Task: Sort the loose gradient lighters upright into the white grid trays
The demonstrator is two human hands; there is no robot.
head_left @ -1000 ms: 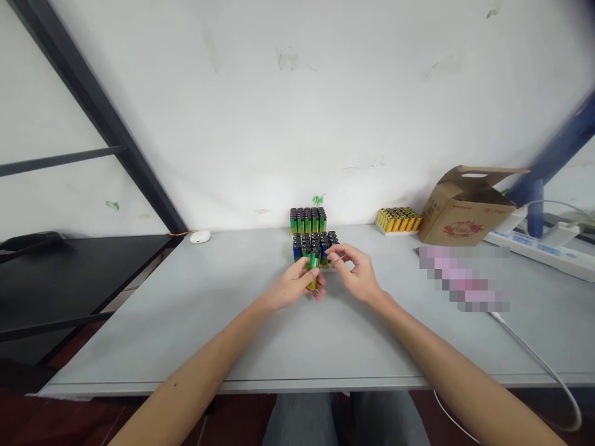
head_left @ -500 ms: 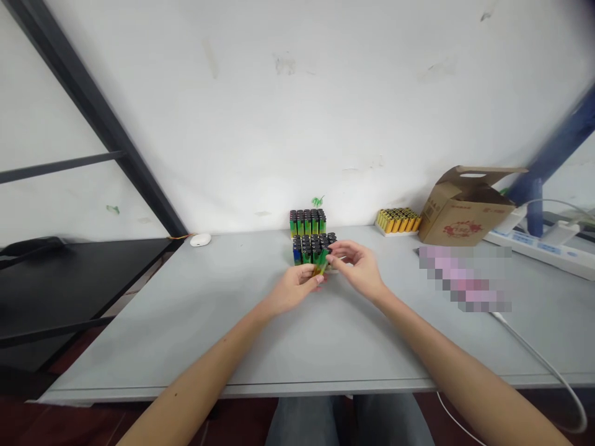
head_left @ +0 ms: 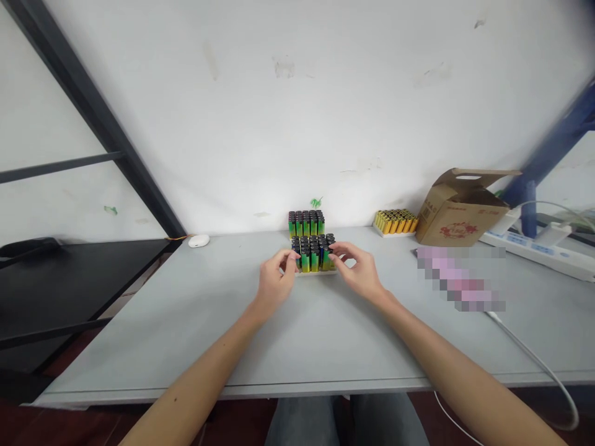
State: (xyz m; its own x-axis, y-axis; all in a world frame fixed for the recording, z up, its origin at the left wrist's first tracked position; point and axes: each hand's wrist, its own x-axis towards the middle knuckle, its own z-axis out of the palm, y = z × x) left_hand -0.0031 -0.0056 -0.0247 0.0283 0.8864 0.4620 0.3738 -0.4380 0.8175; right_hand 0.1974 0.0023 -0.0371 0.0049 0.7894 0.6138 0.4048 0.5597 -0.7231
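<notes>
A block of batteries [head_left: 305, 260] with black tops and mostly green-yellow bodies stands upright on a white tray [head_left: 317, 273]. At the block's left front corner is my left hand [head_left: 275, 275], its thumb and index finger closed at the corner battery, which they partly hide. My right hand [head_left: 360, 271] is at the right front corner, thumb and fingertips closed on an upright green battery [head_left: 326, 261]. Right behind stands a second block of green batteries [head_left: 307, 224] with black tops, near the wall.
Yellow batteries [head_left: 396, 221] stand in another white tray at the back right, beside an open cardboard box [head_left: 458, 220]. Farther right lie a white power strip [head_left: 543, 251] and a blurred pink object [head_left: 453, 275] with a white cable [head_left: 525, 350]. A small white case [head_left: 199, 241] sits back left.
The green battery that was tilted between both hands now stands upright at the front right of the block. My left hand has moved left to the block's left corner.
</notes>
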